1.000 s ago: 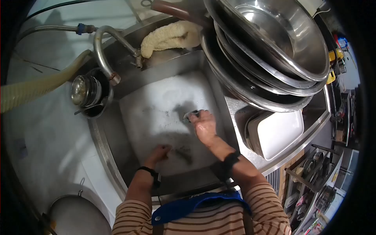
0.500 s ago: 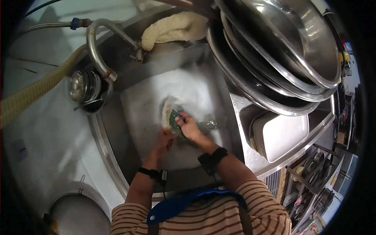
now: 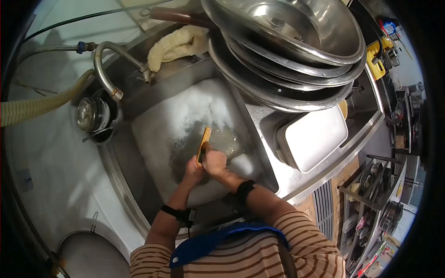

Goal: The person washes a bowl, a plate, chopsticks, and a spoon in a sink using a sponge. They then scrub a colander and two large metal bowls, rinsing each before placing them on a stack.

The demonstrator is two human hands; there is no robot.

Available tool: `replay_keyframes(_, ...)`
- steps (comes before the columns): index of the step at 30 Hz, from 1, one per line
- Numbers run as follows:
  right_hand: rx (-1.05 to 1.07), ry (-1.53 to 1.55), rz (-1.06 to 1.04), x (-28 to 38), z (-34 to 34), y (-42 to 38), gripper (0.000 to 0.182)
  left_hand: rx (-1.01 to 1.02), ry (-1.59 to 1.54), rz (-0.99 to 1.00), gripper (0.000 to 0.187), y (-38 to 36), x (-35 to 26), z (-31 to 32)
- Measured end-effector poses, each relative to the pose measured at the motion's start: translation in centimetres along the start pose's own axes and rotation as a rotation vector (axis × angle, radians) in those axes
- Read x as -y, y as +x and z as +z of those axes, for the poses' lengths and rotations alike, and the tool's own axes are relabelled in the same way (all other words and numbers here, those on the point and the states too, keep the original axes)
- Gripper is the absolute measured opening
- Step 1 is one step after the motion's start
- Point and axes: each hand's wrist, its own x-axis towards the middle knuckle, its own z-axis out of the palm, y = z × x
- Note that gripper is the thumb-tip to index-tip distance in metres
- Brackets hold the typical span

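Note:
Over the sink (image 3: 121, 157), which holds foamy water (image 3: 199, 99), my two hands meet. My left hand (image 3: 193, 168) is closed around the lower end of a long, narrow yellow-orange utensil (image 3: 206, 135), whose exact kind I cannot make out. It points up and away from me, just above the suds. My right hand (image 3: 215, 162) is closed against its right side. A dark bit shows at those fingers, but the green scouring pad seen there earlier is mostly hidden now.
A metal faucet (image 3: 107, 78) and a cream towel (image 3: 178, 44) are at the back. Large steel basins (image 3: 343, 58) lean stacked at the right, above white rectangular trays (image 3: 317, 139). Small metal bowls (image 3: 88, 113) sit by the left rim.
The foam coating on the utensil is gone, showing its yellow-orange surface. My right hand has turned over, hiding the green pad. Foam has parted around my hands, and the view has shifted.

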Motion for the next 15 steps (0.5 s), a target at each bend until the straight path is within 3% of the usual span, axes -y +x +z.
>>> replay_keyframes(1,-0.040,0.002,0.019,-0.5,0.7,0.5,0.034,0.002,-0.028,0.025,0.025,-0.1,0.3,0.1)
replay_keyframes(4,-0.126,0.004,0.083,-1.2,0.5,2.9,0.031,0.191,-0.187,-0.477,0.025,-0.9,-2.2,-0.5)
replay_keyframes(7,-0.066,-0.015,0.240,-2.8,-1.3,7.3,0.033,0.168,-0.516,-0.544,0.029,-1.7,-0.6,0.8)
replay_keyframes(8,-0.030,-0.029,0.299,-4.2,-0.7,8.2,0.036,0.166,-0.488,-0.564,0.031,-1.5,-2.1,0.8)
replay_keyframes(11,-0.089,0.073,0.401,-14.7,5.6,10.3,0.038,0.143,-0.503,-0.555,0.031,-0.1,-4.0,0.1)
replay_keyframes(13,-0.114,0.525,0.614,-12.4,2.9,7.6,0.028,0.113,-0.533,-0.613,0.030,0.9,-4.3,-1.2)
replay_keyframes(15,-0.016,0.597,0.643,-11.8,2.5,5.8,0.023,0.108,-0.547,-0.664,0.028,1.2,-3.9,-1.9)
